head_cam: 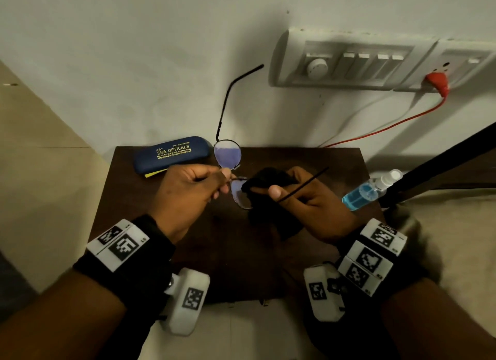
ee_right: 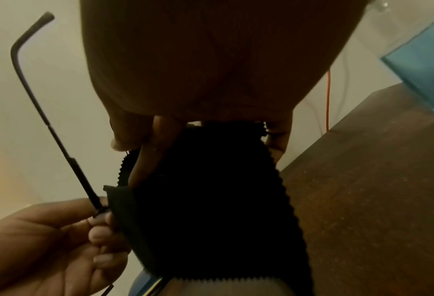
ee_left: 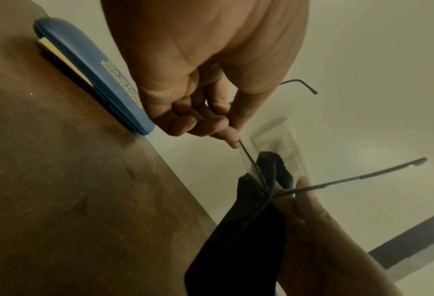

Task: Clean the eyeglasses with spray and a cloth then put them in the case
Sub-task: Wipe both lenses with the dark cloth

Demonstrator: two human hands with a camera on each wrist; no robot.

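Thin black-framed eyeglasses [head_cam: 228,154] hang above a dark wooden table [head_cam: 139,198] with both temples unfolded. My left hand [head_cam: 188,193] pinches the frame at the bridge between thumb and forefinger. My right hand [head_cam: 303,198] holds a black cloth [head_cam: 271,182] folded over the nearer lens, thumb on top. The left wrist view shows the cloth [ee_left: 238,240] wrapped on both sides of that lens. A blue glasses case [head_cam: 171,154] lies shut at the table's back left, a yellow cloth under it. The spray bottle [head_cam: 367,192] with blue liquid lies at the table's right edge.
A switchboard [head_cam: 362,61] sits on the wall behind, with a red plug [head_cam: 436,80] and a red wire running down behind the table. A dark bar [head_cam: 434,166] slants across the right side next to the bottle.
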